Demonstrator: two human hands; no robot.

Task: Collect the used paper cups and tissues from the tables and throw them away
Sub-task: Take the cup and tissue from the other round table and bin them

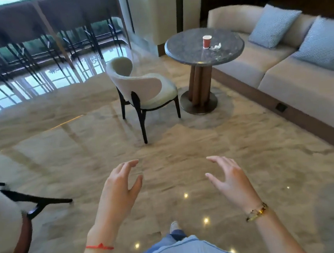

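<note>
You are standing on a polished marble floor (184, 145) in a lounge, with tall windows at the far left and a long beige sofa (292, 77) running along the right, two blue cushions (274, 25) leaning on its back. Ahead stands a round stone surface (187, 49) on a wooden pedestal, just beside the sofa. On it a red paper cup (207, 41) stands upright, and a crumpled white tissue (216, 46) lies just beside the cup on the sofa side. A cream upholstered chair (146, 91) with dark legs sits at the near left of that surface.

Your left hand (120, 189) is raised in front of you with its fingers (129, 164) spread and loosely bent, holding nothing and touching nothing; a red string circles that wrist. Your right hand (231, 178) mirrors it, fingers (216, 159) relaxed and apart, empty, with a gold bracelet (257, 211) at the wrist. Both hands are well apart from the cup and tissue.
</note>
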